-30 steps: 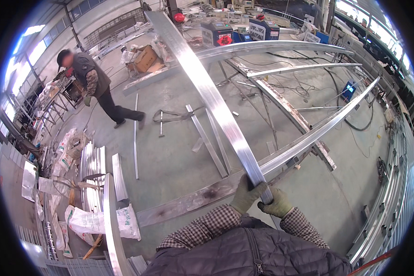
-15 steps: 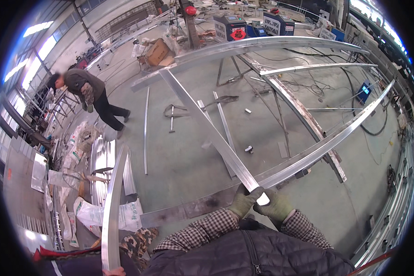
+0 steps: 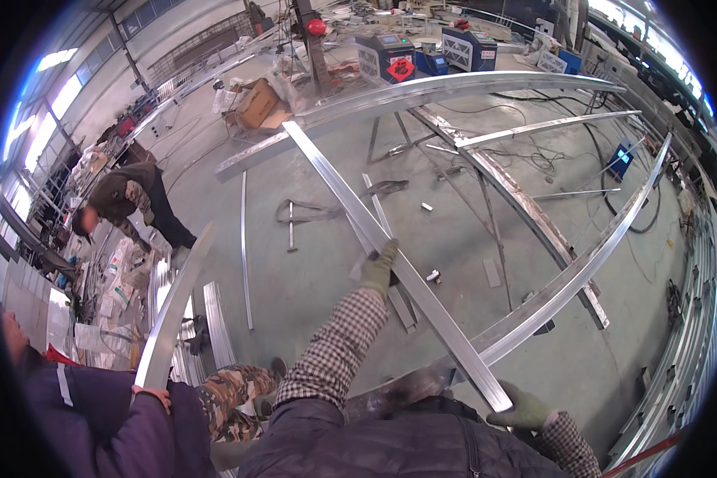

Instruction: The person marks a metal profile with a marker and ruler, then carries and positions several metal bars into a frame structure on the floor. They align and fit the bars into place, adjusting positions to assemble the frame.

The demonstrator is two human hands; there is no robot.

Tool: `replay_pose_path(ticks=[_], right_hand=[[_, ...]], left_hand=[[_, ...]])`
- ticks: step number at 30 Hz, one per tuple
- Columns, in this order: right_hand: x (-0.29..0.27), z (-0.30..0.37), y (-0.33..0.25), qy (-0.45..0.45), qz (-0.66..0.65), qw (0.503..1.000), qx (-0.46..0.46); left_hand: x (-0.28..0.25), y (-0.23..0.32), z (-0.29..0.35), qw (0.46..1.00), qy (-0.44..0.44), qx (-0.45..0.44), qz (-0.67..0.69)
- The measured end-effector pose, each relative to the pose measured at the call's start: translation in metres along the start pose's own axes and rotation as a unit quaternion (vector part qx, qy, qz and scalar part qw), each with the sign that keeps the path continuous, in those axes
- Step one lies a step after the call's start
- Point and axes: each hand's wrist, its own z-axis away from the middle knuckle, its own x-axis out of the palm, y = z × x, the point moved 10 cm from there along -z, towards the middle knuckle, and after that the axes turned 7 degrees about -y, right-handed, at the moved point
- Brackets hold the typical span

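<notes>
A long silver metal bar (image 3: pixel 446 317) slants from the far left down to my body, and both my gloved hands are on it. My left hand (image 3: pixel 381 268), arm stretched forward, grips it about midway along. At its near end, my right hand (image 3: pixel 527 408) is closed round the tip, though some fingers are hidden. The bar's far end lies by a long silver rail (image 3: pixel 422 94). Its near part passes over a second long rail (image 3: pixel 589 269), which seems bent by the lens.
On my left a co-worker (image 3: pixel 103 422) holds another silver bar (image 3: pixel 171 307). Beyond, a second person (image 3: pixel 135 199) bends down. A worn steel beam (image 3: pixel 526 213) crosses under the rails. Blue-and-white machines (image 3: pixel 386 60) stand at the back. Cables and a strap (image 3: pixel 303 212) lie on the floor.
The bar's near end has come closer to me and rightward. My left hand has moved from that end to mid-bar. The co-worker has leaned into view; the far person has bent lower.
</notes>
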Motion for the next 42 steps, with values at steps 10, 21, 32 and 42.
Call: replay_pose_path(ticks=[10, 21, 32, 42], right_hand=[[-0.016, -0.062, -0.091, 0.110, -0.012, 0.987, -0.117], [0.012, -0.182, -0.132, 0.067, -0.067, 0.990, -0.104], [-0.004, -0.178, -0.105, 0.108, 0.011, 0.987, -0.119], [-0.109, -0.085, -0.029, 0.348, 0.116, 0.907, -0.207]], left_hand=[[-0.051, 0.062, -0.109, 0.979, 0.152, -0.051, -0.124], [-0.039, 0.016, -0.029, 0.997, -0.002, -0.081, -0.020], [-0.004, -0.036, 0.087, 0.992, -0.037, -0.105, -0.067], [0.004, -0.051, 0.141, 0.979, -0.075, -0.144, -0.120]])
